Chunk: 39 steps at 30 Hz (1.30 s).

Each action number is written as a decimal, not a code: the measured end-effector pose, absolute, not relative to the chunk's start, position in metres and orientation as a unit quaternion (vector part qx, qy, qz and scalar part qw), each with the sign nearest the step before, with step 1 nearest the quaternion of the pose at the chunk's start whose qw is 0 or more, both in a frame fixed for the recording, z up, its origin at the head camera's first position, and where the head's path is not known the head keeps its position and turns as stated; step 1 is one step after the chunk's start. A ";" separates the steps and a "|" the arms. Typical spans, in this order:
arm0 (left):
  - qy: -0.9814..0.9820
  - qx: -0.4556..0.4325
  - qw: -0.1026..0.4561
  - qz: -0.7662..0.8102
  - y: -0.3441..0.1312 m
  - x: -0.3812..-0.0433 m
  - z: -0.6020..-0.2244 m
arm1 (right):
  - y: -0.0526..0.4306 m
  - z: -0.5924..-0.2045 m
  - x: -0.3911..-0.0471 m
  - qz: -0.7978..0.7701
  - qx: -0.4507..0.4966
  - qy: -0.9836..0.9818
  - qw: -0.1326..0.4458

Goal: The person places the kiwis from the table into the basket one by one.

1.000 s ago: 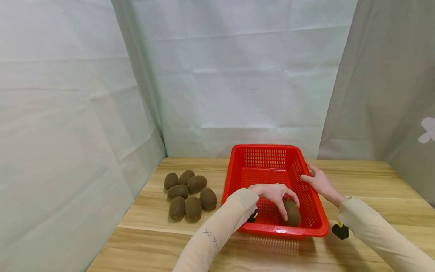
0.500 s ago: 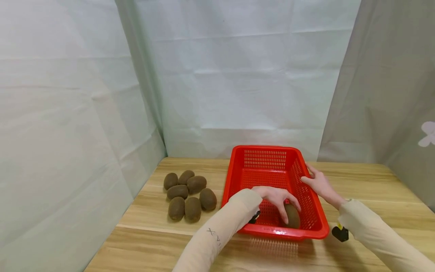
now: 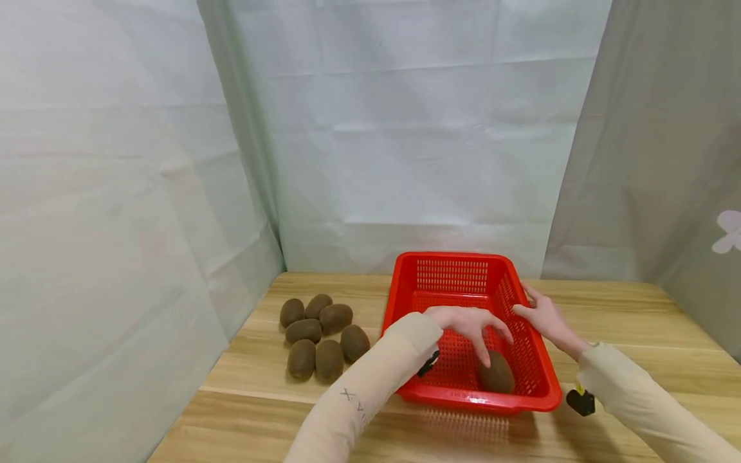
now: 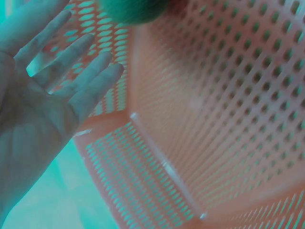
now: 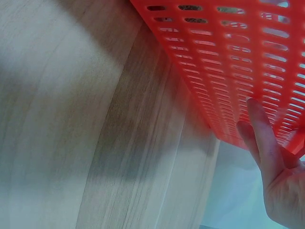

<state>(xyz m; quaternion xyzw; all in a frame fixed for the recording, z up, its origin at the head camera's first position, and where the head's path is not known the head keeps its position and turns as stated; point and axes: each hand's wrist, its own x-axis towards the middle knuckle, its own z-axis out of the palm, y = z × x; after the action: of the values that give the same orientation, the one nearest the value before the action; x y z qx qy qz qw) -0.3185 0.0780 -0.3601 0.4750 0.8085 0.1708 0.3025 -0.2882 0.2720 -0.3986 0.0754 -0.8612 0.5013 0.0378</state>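
A single brown kiwi (image 3: 499, 374) lies in the near right corner of a red plastic basket (image 3: 392, 308). Over it, inside the basket, my left hand (image 3: 470, 323) is spread with nothing in its grasp. The left wrist view has this hand (image 4: 57, 86) with its fingers apart and the kiwi (image 4: 136, 7) beyond them at the top edge. My right hand (image 3: 546, 316) grips the basket's right rim, thumb over the top. In the right wrist view, fingers of the right hand (image 5: 274, 157) lie along the outer slotted wall.
Several kiwis (image 3: 330, 360) sit grouped on the wooden table (image 3: 243, 418) left of the basket. Pale cloth (image 3: 417, 154) hangs behind the table and on both sides. A black wrist device (image 3: 581, 401) hangs under the right sleeve.
My left hand has let go of the kiwi and lifted slightly off it, fingers loosening. The kiwi stays in the basket corner. My right hand keeps its place on the rim.
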 end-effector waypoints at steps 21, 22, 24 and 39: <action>0.827 0.433 0.164 0.318 -0.057 -0.355 -0.300 | 0.278 -0.397 -0.291 0.514 0.085 -0.853 0.039; 0.829 0.424 0.165 0.326 -0.066 -0.356 -0.300 | 0.278 -0.397 -0.291 0.512 0.086 -0.854 0.040; 0.829 0.410 0.166 0.341 -0.083 -0.358 -0.302 | 0.278 -0.397 -0.291 0.512 0.087 -0.854 0.040; 0.834 0.375 0.177 0.363 -0.163 -0.360 -0.340 | 0.283 -0.396 -0.289 0.510 0.088 -0.854 0.042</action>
<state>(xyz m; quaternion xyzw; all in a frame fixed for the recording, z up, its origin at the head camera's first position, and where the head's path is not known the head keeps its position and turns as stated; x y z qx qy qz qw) -0.3601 -0.1632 -0.3400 0.3753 0.8343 0.3632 0.1768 -0.2888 0.2835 -0.3958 0.0884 -0.8543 0.5105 0.0419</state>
